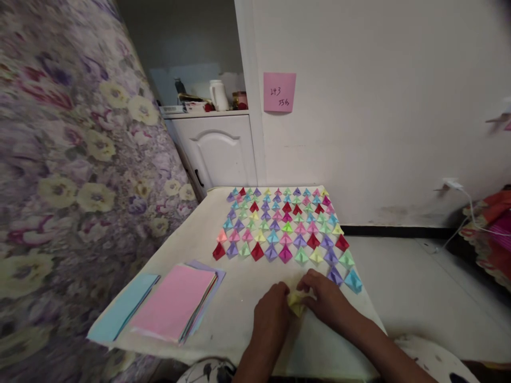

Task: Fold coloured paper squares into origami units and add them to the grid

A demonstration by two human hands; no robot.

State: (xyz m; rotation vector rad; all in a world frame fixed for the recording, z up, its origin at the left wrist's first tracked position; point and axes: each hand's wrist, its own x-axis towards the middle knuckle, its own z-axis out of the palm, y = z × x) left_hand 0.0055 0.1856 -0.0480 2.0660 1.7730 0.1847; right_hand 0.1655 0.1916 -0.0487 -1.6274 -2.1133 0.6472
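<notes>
Between my two hands is a small folded piece of yellow paper (296,305), held low over the front part of the table. My left hand (272,311) grips its left side with curled fingers. From the right, my right hand (324,298) pinches its upper edge between thumb and fingers. Just beyond my right hand lie a purple folded paper piece (334,275) and a blue one (353,281). Several rows of similar folded pieces in many colours stretch to the table's far edge, among them a magenta one (285,253).
On the table's left lie a stack of coloured paper sheets with pink on top (175,300) and a blue stack (123,306). A floral curtain (96,159) hangs at the left. Behind the cream-covered table (187,234) stand a white cabinet (219,151) and a wall.
</notes>
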